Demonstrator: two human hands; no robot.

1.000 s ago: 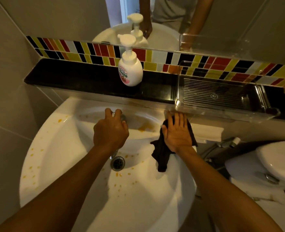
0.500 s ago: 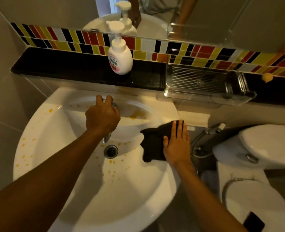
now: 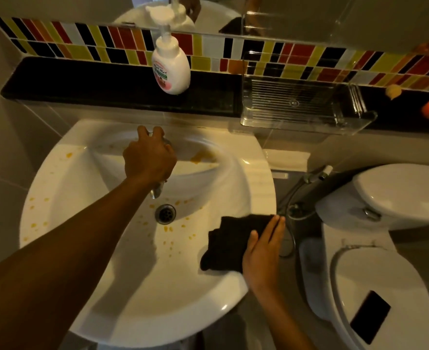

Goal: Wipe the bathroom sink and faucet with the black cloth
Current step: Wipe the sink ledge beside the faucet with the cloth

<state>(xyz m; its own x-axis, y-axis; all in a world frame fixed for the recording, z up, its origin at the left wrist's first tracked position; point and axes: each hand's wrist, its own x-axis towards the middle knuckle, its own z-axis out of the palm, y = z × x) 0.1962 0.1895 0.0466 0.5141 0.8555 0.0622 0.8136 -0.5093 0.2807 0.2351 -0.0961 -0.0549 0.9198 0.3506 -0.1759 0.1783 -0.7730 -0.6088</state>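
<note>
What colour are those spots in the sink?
The spots scattered in the white sink are yellow-orange, as the head view shows.

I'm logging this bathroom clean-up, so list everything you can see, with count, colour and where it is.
sink: one, white, centre, speckled with orange spots
drain: one, metal, bottom of the basin
faucet: one, metal, mostly hidden under the left hand
black cloth: one, on the sink's right rim
soap bottle: one, white pump, on the black ledge
clear tray: one, transparent, on the ledge at right
tile strip: one, multicoloured, above the ledge
toilet: one, white, right, lid shut
phone: one, black, on the toilet lid
left hand: on the faucet
right hand: flat on the cloth
</note>
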